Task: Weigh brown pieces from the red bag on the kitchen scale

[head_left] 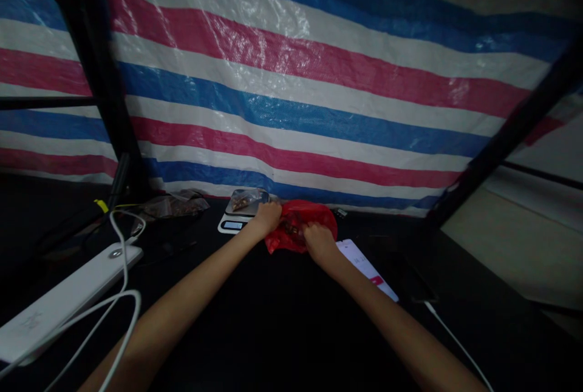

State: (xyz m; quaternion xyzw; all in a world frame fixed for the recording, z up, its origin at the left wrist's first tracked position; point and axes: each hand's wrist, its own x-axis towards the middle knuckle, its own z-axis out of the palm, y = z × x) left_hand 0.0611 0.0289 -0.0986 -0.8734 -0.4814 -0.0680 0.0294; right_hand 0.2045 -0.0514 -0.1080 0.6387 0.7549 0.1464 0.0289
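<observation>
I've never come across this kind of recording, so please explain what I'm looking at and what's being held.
There's no machine here. A camera worn on a person's head looks forward and down, so you see roughly their own view. The left hand and right hand are bare, and both grip a red plastic bag; what's inside is too dim to name. On the black surface, beside the left hand, a small scale carries a clear bag of brownish bits. A lit screen, probably a phone, lies by the right forearm. Behind everything hangs a striped sheet.
</observation>
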